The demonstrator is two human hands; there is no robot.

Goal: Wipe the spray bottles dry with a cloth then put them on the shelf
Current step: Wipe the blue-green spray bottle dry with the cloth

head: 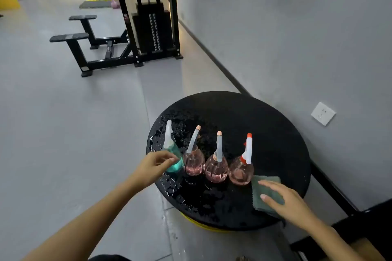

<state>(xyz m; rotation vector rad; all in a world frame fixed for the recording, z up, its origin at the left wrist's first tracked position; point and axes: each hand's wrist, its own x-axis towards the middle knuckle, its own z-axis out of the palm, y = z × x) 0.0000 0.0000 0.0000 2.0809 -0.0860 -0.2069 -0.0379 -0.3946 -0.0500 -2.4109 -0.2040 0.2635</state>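
Several spray bottles stand in a row on a wet round black table [244,112]. The leftmost bottle is teal [175,160] with a pale sprayer. To its right stand three pink bottles: one [194,162], another [216,168], and a third [241,170] with a white and red sprayer. My left hand [152,165] reaches the teal bottle from the left, fingertips at its body, fingers apart. A green cloth [264,188] lies flat at the table's right front. My right hand [286,199] rests spread on top of it. No shelf is in view.
Water drops cover the table's left and front. A grey wall with a white socket [322,113] runs along the right. A black weight machine [148,27] and its bench legs [80,48] stand behind on the grey floor. Dark furniture [364,224] sits at bottom right.
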